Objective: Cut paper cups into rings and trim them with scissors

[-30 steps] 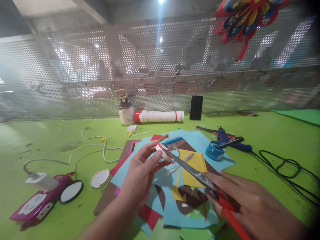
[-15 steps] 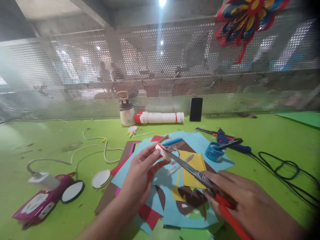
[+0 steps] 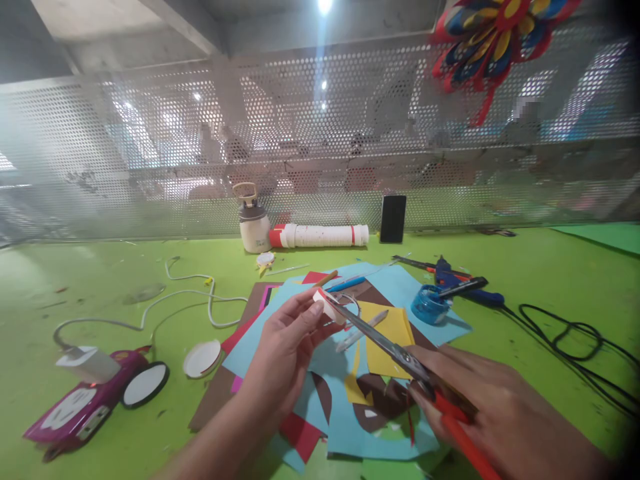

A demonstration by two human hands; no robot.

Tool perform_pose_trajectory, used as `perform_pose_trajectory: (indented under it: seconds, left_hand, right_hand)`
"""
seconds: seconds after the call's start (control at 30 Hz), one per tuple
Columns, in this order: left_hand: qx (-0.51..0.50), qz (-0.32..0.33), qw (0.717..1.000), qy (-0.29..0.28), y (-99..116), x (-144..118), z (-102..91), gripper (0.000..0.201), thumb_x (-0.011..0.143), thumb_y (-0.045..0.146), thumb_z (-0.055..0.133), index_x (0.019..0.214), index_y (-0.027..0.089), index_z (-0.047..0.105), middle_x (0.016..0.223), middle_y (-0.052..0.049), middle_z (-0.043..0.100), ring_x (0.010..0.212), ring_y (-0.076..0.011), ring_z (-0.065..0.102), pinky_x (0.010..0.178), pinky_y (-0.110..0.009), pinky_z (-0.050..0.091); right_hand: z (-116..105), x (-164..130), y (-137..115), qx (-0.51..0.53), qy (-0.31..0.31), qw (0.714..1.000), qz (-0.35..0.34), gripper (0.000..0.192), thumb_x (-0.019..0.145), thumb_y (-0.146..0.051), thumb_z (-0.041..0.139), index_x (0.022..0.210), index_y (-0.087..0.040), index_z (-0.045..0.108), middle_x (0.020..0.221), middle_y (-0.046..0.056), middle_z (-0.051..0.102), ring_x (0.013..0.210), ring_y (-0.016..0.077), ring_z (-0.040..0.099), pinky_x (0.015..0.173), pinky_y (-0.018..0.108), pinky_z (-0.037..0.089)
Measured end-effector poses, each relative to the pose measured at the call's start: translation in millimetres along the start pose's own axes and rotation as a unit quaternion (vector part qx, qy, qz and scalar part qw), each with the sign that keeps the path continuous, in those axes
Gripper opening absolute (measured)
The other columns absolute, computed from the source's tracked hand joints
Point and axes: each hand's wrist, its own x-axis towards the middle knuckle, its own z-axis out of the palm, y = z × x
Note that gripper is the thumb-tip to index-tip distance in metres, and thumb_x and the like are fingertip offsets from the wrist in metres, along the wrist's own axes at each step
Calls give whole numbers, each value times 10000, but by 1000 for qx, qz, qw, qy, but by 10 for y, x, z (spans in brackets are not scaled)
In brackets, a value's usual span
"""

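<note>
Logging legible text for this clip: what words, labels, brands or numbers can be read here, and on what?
None can be read.
Scissors in the right hand: no marking legible.
White piece in the left hand: no print visible.
White bottle, black phone: nothing legible.

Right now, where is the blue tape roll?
In the head view, the blue tape roll lies right of centre on the light blue paper, beside the glue gun.
</note>
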Motion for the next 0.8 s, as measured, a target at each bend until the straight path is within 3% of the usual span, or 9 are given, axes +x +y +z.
perform_pose_trajectory:
  seconds: [0.37,0.63,0.8]
  left_hand:
    - [-19,-13,1000,-12,2,5,-5,178,819,193,776,971,112,730,956,-100,782,808,-178,737,796,-312,620]
    - [-8,-3,1000,-3,13,2,1,172,823,200,772,972,121,735,955,-92,782,824,-179,732,820,-327,620]
    - [-4,1,1000,-16,5,-1,-9,173,836,204,761,989,126,738,964,-91,782,831,-172,728,814,-314,617]
  right_hand:
    - [-3,-27,14,-14,3,1000,-16,341,922,-166,469,1246,-257,522,1047,122,747,842,289,768,560,395,651]
    - [18,-60,43,-23,-4,1000,0,366,931,-178,477,1286,-270,490,1032,102,729,831,272,759,679,481,663]
    - [24,-63,53,-19,4,1000,-1,353,931,-176,483,1273,-263,506,1032,117,729,801,273,758,626,453,660]
